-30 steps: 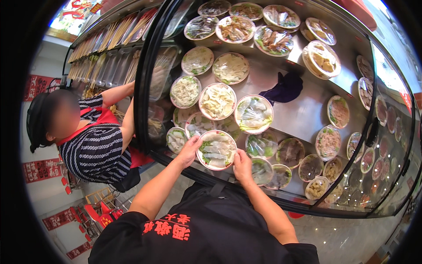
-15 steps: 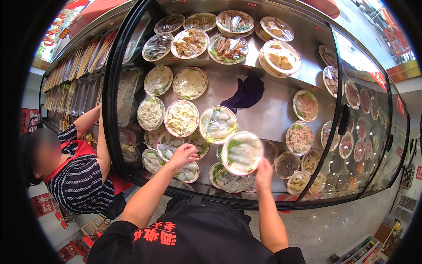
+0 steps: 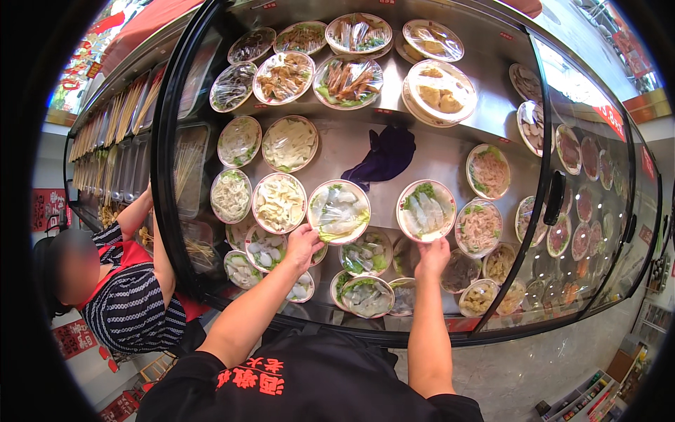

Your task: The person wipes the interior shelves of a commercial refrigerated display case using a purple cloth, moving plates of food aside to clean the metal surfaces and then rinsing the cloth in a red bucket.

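Positioning wrapped plates inside the display case (image 3: 450,156).
Right hand (image 3: 431,257) grips the near rim of the right-hand plate (image 3: 427,209), pale slices with greens, just left of a pink-filled plate (image 3: 479,225). Left hand (image 3: 304,249), fingers bent, is at the rim of the left-hand plate (image 3: 339,211); cannot tell whether gripping. Judgement: placement step; next move calls for level lowering, avoiding neighbouring rims.

A black-framed glass display cabinet (image 3: 334,133) with a stainless-steel interior spans the room, bright light glaring off its metal. Shiny grey floor (image 3: 520,359) lies below; red panels (image 3: 50,209) mark the left side; a compartmented rack (image 3: 578,402) stands lower right.
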The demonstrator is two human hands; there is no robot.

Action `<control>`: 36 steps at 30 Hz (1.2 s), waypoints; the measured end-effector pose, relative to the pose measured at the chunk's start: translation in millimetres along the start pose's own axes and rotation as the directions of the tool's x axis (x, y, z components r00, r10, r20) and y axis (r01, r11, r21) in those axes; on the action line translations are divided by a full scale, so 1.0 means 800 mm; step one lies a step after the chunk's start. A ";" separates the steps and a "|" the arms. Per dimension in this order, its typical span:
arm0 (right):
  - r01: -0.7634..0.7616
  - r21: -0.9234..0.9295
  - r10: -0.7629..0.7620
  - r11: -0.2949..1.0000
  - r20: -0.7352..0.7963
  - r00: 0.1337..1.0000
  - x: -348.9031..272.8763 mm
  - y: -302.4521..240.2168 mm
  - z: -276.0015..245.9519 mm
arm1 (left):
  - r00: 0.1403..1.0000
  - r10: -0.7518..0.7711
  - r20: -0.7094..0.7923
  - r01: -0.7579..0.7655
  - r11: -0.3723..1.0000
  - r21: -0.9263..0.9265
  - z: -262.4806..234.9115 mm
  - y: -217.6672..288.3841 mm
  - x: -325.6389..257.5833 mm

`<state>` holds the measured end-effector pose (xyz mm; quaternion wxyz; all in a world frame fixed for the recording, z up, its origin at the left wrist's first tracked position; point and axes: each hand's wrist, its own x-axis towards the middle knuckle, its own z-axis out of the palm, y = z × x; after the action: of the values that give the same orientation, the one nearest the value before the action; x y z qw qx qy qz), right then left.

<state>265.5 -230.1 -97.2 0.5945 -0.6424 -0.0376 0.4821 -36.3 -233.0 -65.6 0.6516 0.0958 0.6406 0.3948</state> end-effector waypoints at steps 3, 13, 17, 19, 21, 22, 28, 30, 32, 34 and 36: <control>-0.086 -0.117 0.075 0.989 -0.091 0.993 -0.015 -0.027 0.011 | 0.997 0.077 -0.030 -0.078 0.997 -0.014 0.013 0.009 -0.013; -0.001 -0.307 -0.011 0.952 -0.037 0.999 -0.044 -0.062 -0.026 | 0.992 0.056 0.110 -0.054 0.998 -0.019 0.044 0.009 -0.042; 0.124 -0.305 -0.119 0.944 0.036 0.992 -0.040 -0.095 -0.013 | 0.973 0.090 0.212 -0.085 0.996 -0.036 0.101 0.018 -0.032; 0.195 -0.332 -0.182 0.923 0.069 0.981 -0.031 -0.112 -0.005 | 0.967 0.094 0.238 -0.092 0.996 -0.022 0.117 0.021 -0.026; 0.256 -0.373 -0.231 0.892 0.111 0.967 -0.018 -0.127 0.010 | 0.962 0.111 0.248 -0.115 0.993 0.001 0.119 0.025 -0.025; 0.304 -0.390 -0.259 0.869 0.166 0.952 -0.011 -0.135 0.023 | 0.961 0.114 0.250 -0.122 0.992 0.017 0.116 0.027 -0.025; 0.634 -0.612 -0.358 0.473 0.524 0.773 0.025 -0.129 0.176 | 0.988 0.086 0.130 -0.098 0.991 0.090 0.043 0.031 -0.065; 0.754 -0.579 -0.465 0.310 0.600 0.651 0.048 -0.095 0.223 | 0.996 0.048 0.081 -0.055 0.995 0.084 0.016 0.030 -0.085; 0.714 -0.669 -0.516 0.206 0.546 0.660 0.055 -0.054 0.267 | 0.999 0.027 0.043 -0.031 0.996 0.078 -0.018 0.026 -0.103; 0.666 -0.738 -0.640 0.108 0.461 0.615 0.077 -0.012 0.285 | 1.000 0.024 0.006 -0.025 0.997 0.069 -0.041 0.027 -0.118; 0.674 -0.733 -0.740 0.089 0.405 0.537 0.084 0.009 0.301 | 0.998 0.030 -0.061 -0.028 0.999 0.039 -0.064 0.027 -0.129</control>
<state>137.7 -15.5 -100.1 0.3657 -0.7543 -0.5443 0.0300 -77.4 -303.9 18.1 0.6239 0.1053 0.6662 0.3948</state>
